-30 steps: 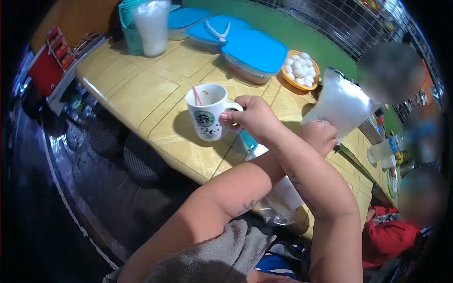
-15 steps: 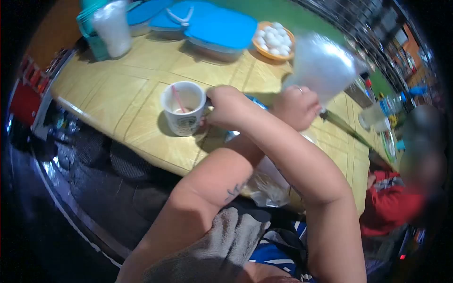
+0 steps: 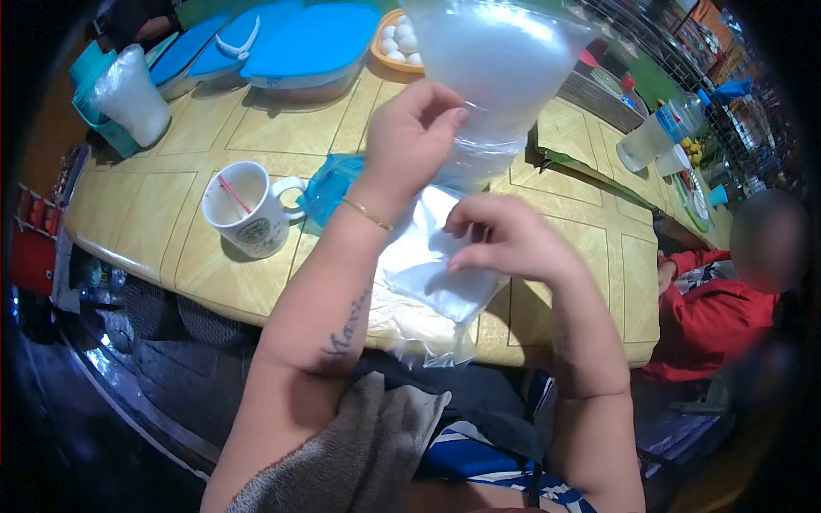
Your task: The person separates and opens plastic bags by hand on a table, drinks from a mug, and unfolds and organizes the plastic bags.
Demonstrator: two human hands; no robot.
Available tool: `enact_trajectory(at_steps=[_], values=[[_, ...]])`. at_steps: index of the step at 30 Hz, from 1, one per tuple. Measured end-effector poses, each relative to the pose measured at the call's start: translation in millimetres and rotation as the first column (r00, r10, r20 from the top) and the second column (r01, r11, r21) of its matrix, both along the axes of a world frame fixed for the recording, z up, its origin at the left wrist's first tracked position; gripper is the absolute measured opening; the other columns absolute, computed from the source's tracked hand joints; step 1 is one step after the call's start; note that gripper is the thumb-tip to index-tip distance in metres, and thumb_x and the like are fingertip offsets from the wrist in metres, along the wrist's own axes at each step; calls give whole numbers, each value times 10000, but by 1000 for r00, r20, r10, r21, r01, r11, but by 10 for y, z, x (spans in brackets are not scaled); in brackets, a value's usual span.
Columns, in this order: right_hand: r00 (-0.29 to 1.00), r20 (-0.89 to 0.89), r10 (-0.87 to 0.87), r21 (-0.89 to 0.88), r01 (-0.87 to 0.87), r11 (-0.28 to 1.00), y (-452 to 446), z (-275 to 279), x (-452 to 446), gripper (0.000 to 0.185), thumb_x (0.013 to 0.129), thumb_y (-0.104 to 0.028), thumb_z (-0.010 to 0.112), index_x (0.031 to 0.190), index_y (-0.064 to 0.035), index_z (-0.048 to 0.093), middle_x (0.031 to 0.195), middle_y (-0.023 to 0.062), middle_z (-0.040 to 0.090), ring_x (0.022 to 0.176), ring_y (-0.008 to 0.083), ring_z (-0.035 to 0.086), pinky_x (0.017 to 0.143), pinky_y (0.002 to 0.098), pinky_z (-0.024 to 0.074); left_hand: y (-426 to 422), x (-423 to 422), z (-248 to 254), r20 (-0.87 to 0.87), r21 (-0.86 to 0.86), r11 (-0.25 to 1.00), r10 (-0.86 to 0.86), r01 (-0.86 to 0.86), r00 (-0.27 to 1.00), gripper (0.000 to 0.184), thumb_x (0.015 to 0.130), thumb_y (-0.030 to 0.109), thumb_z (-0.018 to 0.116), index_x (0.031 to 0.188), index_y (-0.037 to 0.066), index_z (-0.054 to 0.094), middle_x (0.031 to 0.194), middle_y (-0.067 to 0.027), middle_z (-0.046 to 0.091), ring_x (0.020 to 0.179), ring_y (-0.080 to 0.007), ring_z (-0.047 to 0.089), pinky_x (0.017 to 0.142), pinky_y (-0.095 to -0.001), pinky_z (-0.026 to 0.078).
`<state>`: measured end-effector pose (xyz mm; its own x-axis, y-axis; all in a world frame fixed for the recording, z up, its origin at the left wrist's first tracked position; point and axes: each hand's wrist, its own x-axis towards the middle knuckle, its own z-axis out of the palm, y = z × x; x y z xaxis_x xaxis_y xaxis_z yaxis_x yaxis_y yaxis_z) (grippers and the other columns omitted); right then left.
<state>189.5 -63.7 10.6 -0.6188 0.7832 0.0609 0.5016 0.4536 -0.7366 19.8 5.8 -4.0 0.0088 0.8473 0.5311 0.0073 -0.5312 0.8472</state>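
My left hand (image 3: 413,137) pinches the edge of a large clear plastic bag (image 3: 505,64), which rises in front of it. My right hand (image 3: 513,239) is over a stack of white sheets (image 3: 445,286), its fingers curled but apart, with nothing seen in it. The white mug (image 3: 248,209) with a red stick in it stands on the table, left of a crumpled blue bag (image 3: 332,192). A clear bag with pale contents (image 3: 410,325) lies at the table's near edge, under the sheets.
Blue-lidded containers (image 3: 312,43), a teal pitcher (image 3: 107,120) and an orange basket of eggs (image 3: 398,43) stand along the far side. A long green leaf (image 3: 590,171) and a clear jug (image 3: 646,141) are on the right. A person in red (image 3: 710,316) sits at the right.
My right hand has let go of the mug and moved right, over the white sheets. My arms are no longer crossed. The view has shifted, and the bag in my left hand stands closer and taller.
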Motion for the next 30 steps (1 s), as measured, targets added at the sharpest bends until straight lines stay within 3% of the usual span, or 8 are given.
enact_trajectory(at_steps=[2,6,11,14,19,22,25,30], values=[[997,75,-29,158,16,987,11,-303,-12,322,695,-230,796,918,-50,647,854,112,632,826,279,625,735,379,498,-12,-1,15,-10,-3,1000,-3,3,1000,84,873,49,676,945,19,645,822,19,628,753,-49,556,681,-204,459],[993,118,-25,214,-1,977,44,-642,60,235,720,-205,762,876,-65,656,857,113,624,840,303,618,730,392,491,-58,0,26,-59,-2,1000,2,-3,998,91,878,35,674,960,12,643,858,15,636,773,-50,567,687,-195,460],[996,50,-79,184,69,981,82,-499,217,181,736,-183,749,833,-62,658,842,113,618,825,301,616,719,389,490,-127,-35,99,-113,-60,989,-143,137,983,92,874,34,684,952,10,643,858,10,638,784,-49,569,689,-191,458],[978,-108,-178,31,182,983,76,-350,354,170,753,-185,737,835,-58,658,840,122,620,820,308,614,722,390,490,-140,-23,108,-223,-121,971,-227,204,948,84,865,30,686,930,1,641,835,12,632,772,-51,563,682,-199,459],[820,-21,-572,202,564,801,222,-402,498,315,793,-316,724,847,-11,671,874,163,644,859,324,634,756,419,496,-130,9,72,-559,-90,984,-178,154,810,77,840,24,688,881,-16,637,770,-6,619,713,-57,549,638,-224,458],[796,104,-596,109,586,803,293,-461,526,345,792,-336,730,874,-4,690,859,178,663,826,324,652,751,408,504,-148,40,80,-634,-9,993,-99,120,767,79,833,29,690,864,-20,637,740,-23,612,678,-62,542,609,-231,451],[871,-39,-489,-197,473,859,362,-692,505,334,797,-308,739,885,10,692,808,167,671,762,276,661,735,365,511,-162,55,92,-636,0,992,-96,125,766,83,832,37,694,858,-20,638,728,-32,607,660,-68,538,594,-232,444],[683,-397,-614,-368,494,788,379,-761,478,186,861,-177,674,868,8,677,770,71,664,693,149,608,664,274,481,-217,97,138,-612,52,988,-86,149,786,90,833,46,701,873,-16,649,734,-43,618,653,-81,558,589,-237,455]])
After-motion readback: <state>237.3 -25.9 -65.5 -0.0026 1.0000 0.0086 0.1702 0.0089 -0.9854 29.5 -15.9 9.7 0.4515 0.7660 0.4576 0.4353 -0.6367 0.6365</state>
